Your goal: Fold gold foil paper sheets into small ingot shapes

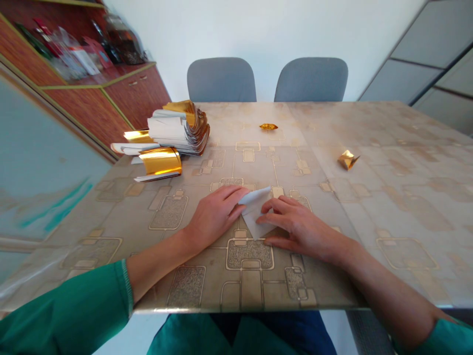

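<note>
Currently both hands, left [214,214] and right [301,227], are pressing flat fingers, gripping nothing, onto a half-folded sheet [256,211] on the bench [388,207]; two folded pieces [268,126] are lying finished, a stack [177,129] waiting.

Left hand: the left hand [216,212] lies palm down, knuckles up, angled toward the right and away from the body.
Left fingers: the fingers [236,195] are stretched out, close together, nearly flat, tips pointing toward the other hand.
Left forearm: bare from the wrist to a green sleeve [74,310] pushed up near the elbow; it runs in from the lower left.
Right hand: the right hand [299,227] is also palm down, wrist low, angled toward the left.
Right fingers: slightly curled and spread, the thumb stretched along the near side, tips close to the left fingertips.
Right forearm: bare, coming in from the lower right, green cuff at the picture's edge.
</note>
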Tool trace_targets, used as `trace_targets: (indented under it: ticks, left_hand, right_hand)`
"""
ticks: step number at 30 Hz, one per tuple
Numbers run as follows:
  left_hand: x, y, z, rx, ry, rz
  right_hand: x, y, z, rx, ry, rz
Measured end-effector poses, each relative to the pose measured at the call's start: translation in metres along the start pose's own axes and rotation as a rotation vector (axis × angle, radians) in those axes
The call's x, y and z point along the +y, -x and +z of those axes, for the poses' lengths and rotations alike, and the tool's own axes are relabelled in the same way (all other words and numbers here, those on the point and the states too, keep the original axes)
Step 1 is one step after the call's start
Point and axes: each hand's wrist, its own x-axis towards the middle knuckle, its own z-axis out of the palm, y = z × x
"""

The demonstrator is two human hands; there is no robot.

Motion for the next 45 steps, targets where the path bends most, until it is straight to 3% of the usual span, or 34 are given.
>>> trace_targets:
  ticks: [6,12,16,19,21,23,28,35,39,41,43,45]
  left_hand:
    - [0.003,-0.005,0.000,-0.031,-0.051,-0.052]
    - [0.000,-0.011,0.005,-0.019,-0.058,-0.012]
    - [-0.001,-0.011,0.001,0.044,-0.087,0.076]
    - [0.002,-0.007,-0.008,0.090,-0.032,0.261]
    - [0.004,-0.002,-0.015,0.015,0.067,0.401]
    - [0.005,0.003,-0.019,-0.068,0.099,0.435]
    - [0.007,0.008,-0.017,-0.180,0.076,0.371]
    - [0.013,0.004,-0.010,-0.146,-0.030,0.397]
    - [0.011,0.004,-0.012,-0.084,0.013,0.389]
    - [0.007,0.002,-0.013,-0.024,0.036,0.270]
    - [0.002,-0.002,-0.012,0.029,0.041,0.064]
    - [-0.002,-0.007,-0.010,0.028,0.040,-0.066]
  right_hand:
    - [-0.002,-0.001,-0.002,-0.005,-0.003,0.005]
    - [-0.003,-0.001,-0.003,-0.002,-0.013,0.011]
    - [-0.002,0.000,-0.003,-0.007,-0.016,0.008]
    - [-0.002,0.001,-0.003,-0.010,-0.023,0.006]
    - [-0.002,0.001,-0.002,-0.008,-0.027,0.009]
    - [-0.002,0.001,-0.001,-0.005,-0.025,0.019]
    - [-0.003,-0.001,0.000,0.008,-0.016,0.042]
    - [-0.004,-0.002,0.002,0.044,-0.014,0.042]
    - [-0.004,-0.002,0.004,0.052,0.004,0.044]
    - [-0.003,-0.001,0.004,0.052,0.009,0.037]
    - [-0.003,-0.001,0.004,0.044,0.006,0.028]
    - [-0.002,-0.002,0.003,0.033,0.002,0.023]
